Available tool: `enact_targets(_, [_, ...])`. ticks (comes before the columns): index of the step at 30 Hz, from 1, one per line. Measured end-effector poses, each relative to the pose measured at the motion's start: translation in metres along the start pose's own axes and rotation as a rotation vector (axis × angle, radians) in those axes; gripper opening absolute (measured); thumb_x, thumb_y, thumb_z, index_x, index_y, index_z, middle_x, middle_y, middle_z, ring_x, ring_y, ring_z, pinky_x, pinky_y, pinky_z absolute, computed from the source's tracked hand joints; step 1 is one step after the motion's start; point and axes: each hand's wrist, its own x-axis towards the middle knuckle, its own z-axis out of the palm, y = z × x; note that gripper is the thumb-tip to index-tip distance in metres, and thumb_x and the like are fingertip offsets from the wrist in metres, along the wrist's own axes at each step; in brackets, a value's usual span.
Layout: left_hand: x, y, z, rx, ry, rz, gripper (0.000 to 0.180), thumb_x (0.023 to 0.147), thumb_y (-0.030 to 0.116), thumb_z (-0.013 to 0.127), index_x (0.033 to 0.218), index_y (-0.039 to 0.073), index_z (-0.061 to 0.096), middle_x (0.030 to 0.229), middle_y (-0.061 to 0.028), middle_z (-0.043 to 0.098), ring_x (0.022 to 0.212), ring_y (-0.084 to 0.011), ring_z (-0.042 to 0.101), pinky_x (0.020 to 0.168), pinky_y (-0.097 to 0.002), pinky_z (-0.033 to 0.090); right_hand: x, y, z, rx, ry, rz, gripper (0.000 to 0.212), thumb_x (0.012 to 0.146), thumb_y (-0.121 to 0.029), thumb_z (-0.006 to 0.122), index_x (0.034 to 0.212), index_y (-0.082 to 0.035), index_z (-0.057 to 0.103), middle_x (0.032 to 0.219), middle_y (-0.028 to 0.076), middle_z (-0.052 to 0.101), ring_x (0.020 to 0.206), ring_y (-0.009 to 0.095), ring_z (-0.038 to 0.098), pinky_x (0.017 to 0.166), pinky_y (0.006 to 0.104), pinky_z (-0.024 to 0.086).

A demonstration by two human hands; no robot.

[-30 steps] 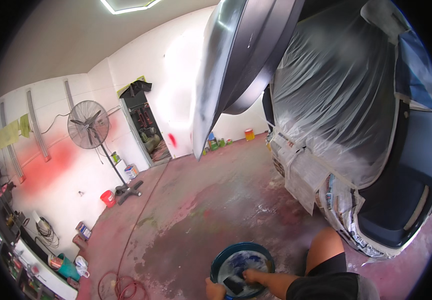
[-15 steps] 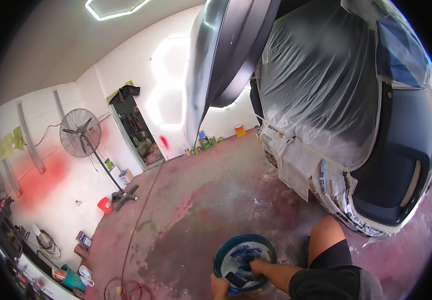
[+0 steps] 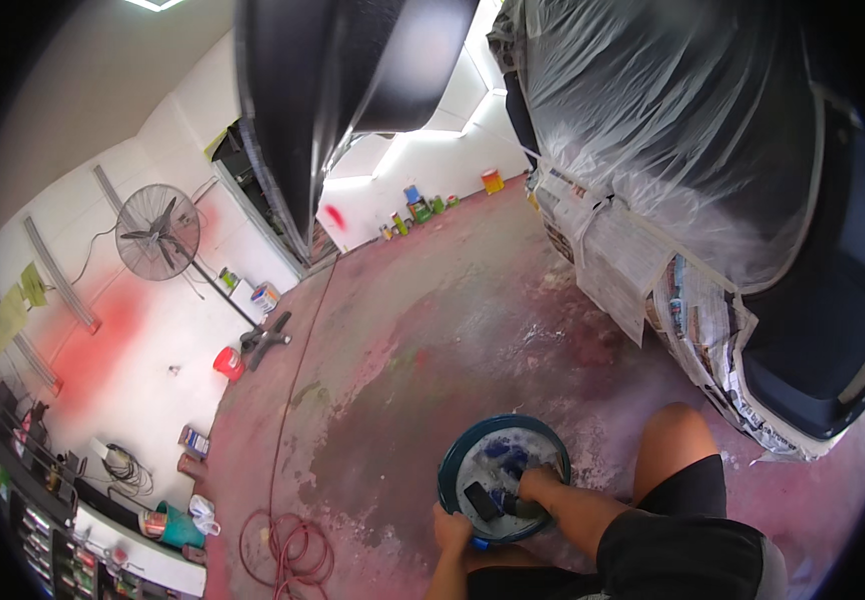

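A dark teal bucket (image 3: 447, 470) of sudsy water stands on the floor in front of me. My left hand (image 3: 452, 527) is closed on its near left rim, beside a small blue piece at the edge. My right hand (image 3: 541, 484) reaches down into the suds, its fingers curled and partly hidden by foam. At its fingertips lies something soft and deep blue (image 3: 517, 458), perhaps a cloth; whether the hand grips it is hard to make out. A dark rectangular block (image 3: 483, 500) rests in the foam near my left hand.
At right stands a car covered in clear plastic sheeting (image 3: 673, 130) and newspaper (image 3: 618, 235). A dark raised panel (image 3: 323, 90) hangs overhead. Red hose (image 3: 288, 560) coils on the floor at left. Along the walls are a stand fan (image 3: 158, 232), a red bucket (image 3: 229, 363) and several cans.
My view has shifted, so the bucket sits higher and slightly further right in the picture. My left hand stays at the rim, and my right hand stays in the suds.
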Motion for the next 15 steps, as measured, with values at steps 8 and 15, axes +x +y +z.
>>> enact_targets(8, [0.006, 0.011, -0.01, 0.304, 0.033, -0.04, 0.066, 0.095, 0.032, 0.067, 0.153, 0.011, 0.045, 0.139, -0.0274, 0.061, 0.132, -0.0459, 0.057, 0.107, -0.0536, 0.047, -0.037, -0.038, -0.085, -0.151, -0.16, -0.329, 0.034, 0.091, -0.024, 0.065, 0.12, -0.011, 0.078, 0.128, 0.014, 0.075, 0.116, 0.034, 0.073, 0.098, 0.0494, 0.054])
enact_targets(15, [0.021, 0.106, -0.104, 0.193, 0.422, 0.413, 0.054, 0.096, 0.03, 0.072, 0.14, 0.002, 0.059, 0.127, -0.023, 0.068, 0.121, -0.0422, 0.063, 0.103, -0.0504, 0.049, 0.045, -0.069, -0.142, -0.286, -0.241, -0.736, 0.034, 0.09, -0.026, 0.068, 0.117, -0.01, 0.08, 0.121, 0.013, 0.077, 0.112, 0.033, 0.074, 0.093, 0.051, 0.057])
